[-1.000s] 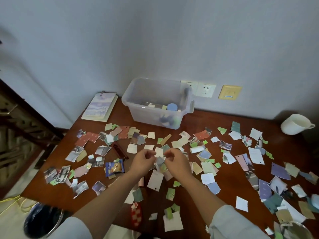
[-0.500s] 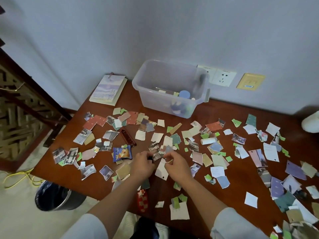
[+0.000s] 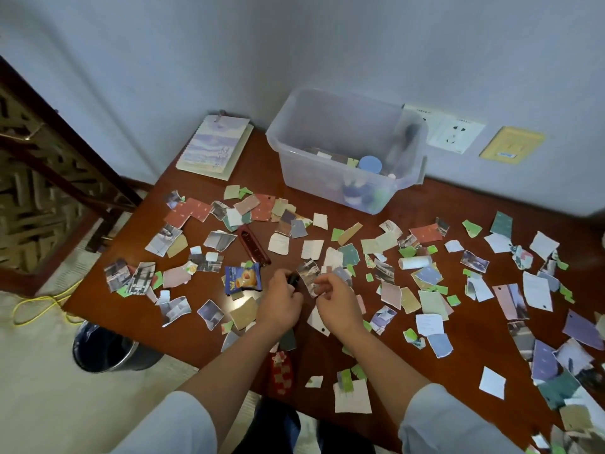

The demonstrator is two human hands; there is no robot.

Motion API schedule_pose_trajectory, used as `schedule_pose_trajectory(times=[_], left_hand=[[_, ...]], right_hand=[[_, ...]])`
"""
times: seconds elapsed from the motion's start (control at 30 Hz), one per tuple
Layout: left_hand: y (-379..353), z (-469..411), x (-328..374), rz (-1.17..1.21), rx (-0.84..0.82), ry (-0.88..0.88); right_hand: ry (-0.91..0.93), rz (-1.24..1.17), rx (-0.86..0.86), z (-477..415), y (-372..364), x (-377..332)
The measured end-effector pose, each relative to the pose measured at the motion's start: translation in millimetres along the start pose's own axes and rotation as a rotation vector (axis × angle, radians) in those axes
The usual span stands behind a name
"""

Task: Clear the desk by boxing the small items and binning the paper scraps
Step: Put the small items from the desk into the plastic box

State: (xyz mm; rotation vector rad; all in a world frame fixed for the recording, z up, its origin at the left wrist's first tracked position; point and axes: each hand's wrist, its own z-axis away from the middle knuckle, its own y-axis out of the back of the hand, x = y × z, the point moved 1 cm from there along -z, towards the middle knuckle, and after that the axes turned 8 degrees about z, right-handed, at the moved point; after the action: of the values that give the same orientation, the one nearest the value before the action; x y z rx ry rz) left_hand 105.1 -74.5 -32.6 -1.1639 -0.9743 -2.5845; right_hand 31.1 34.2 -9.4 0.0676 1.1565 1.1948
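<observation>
At the near middle of the counter (image 3: 124, 309), both hands are held close together above the litter. The left hand (image 3: 283, 304) is curled, its grip narrow and closed round a small dark object (image 3: 292, 279) that is too hidden to be named. The right hand (image 3: 337, 303) is also curled, with its fingertips (image 3: 322, 285) set against the edge of a photo scrap (image 3: 308, 276). Whether that scrap is truly pinched in the grip cannot be told.

Paper scraps (image 3: 537, 291) of many colours are spread over nearly the whole counter, thickest along the right side. Among them a blue snack packet (image 3: 244, 278) is seen just left of the left hand, a dark red oblong item (image 3: 253, 245) is laid beyond it, and a white roll (image 3: 415, 263) is laid further right. A red patterned item (image 3: 281, 371) is placed near the front edge, between the forearms.

The clear plastic box (image 3: 278, 149) is set at the back by the wall, with a pale blue round thing (image 3: 370, 164) and other small pieces inside. A notebook (image 3: 214, 144) is laid to its left. The bin (image 3: 104, 347) is stood on the floor, just off the counter's left front corner.
</observation>
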Motion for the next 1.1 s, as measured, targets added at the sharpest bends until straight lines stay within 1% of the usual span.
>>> schedule_pose_trajectory(times=[0.07, 0.23, 0.33, 0.4, 0.53, 0.6, 0.7, 0.83, 0.9, 1.03, 1.1], left_hand=[[14, -1, -1, 0.108, 0.031, 0.013], [54, 1, -11, 0.224, 0.096, 0.036], [77, -2, -26, 0.203, 0.154, 0.042], [90, -5, -37, 0.206, 0.166, 0.066], [108, -11, -57, 0.214, 0.196, 0.126], [115, -13, -61, 0.232, 0.196, 0.131], [121, -16, -65, 0.27, 0.154, 0.186], [122, -22, -68, 0.305, 0.111, 0.214], [122, -24, -71, 0.327, 0.096, 0.231], [122, -27, -70, 0.353, 0.081, 0.249], [124, -26, -66, 0.381, 0.096, 0.238]], right_hand=[[0.028, -0.001, -0.013, -5, -7, -14], [0.114, 0.012, -0.046, -14, -32, -56], [0.142, 0.034, -0.118, -19, -51, -77], [0.184, 0.11, -0.14, -24, -64, -88], [0.283, 0.367, -0.191, -28, -82, -102], [0.331, 0.457, -0.194, -28, -85, -108], [0.34, 0.477, -0.174, -26, -88, -115], [0.36, 0.533, -0.143, -29, -94, -116], [0.402, 0.595, -0.14, -33, -99, -113], [0.527, 0.792, -0.123, -41, -105, -106], [0.527, 0.788, -0.107, -43, -103, -105]])
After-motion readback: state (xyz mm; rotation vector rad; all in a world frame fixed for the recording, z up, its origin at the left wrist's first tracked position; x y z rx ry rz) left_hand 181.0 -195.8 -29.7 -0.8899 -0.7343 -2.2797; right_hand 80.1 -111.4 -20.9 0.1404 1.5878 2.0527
